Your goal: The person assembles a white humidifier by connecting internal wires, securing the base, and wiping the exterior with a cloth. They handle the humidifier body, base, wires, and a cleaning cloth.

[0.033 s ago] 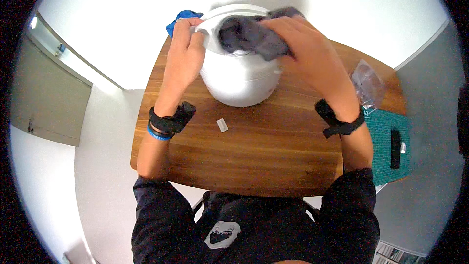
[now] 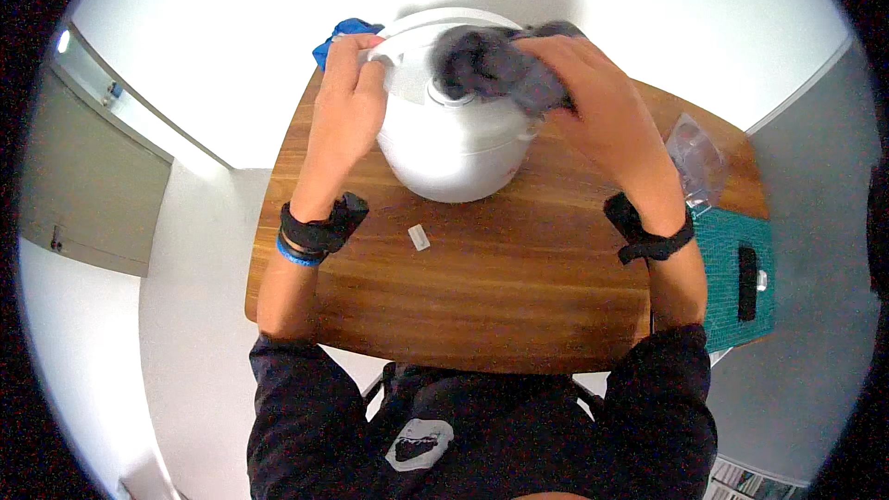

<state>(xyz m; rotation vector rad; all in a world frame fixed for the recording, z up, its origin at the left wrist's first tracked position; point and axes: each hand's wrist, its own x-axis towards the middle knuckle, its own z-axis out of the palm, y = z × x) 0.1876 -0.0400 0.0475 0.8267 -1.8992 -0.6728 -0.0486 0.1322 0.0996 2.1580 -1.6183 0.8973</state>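
Observation:
A round white appliance (image 2: 454, 157), which looks like a rice cooker with a carrying handle, stands at the far side of the wooden table. My left hand (image 2: 350, 88) is closed at the upper left of it, thumb and fingers pinching the left end of its handle. In my right hand (image 2: 593, 83) is a crumpled dark grey cloth (image 2: 500, 67), held over the right part of the lid. The cloth is blurred by motion and hides some of the lid. Below its left edge shows a small round part (image 2: 448, 94) on the lid.
A blue cloth (image 2: 344, 35) lies behind my left hand. On the wooden table (image 2: 500, 287) is a small white block (image 2: 419, 238). Clear plastic packaging (image 2: 694, 162) rests at the right, beside a green cutting mat (image 2: 727, 250) bearing a black strip (image 2: 747, 283). A white wall stands behind.
My right hand and the grey cloth have shifted a little to the right over the lid, uncovering more of its round part. My left hand keeps its hold.

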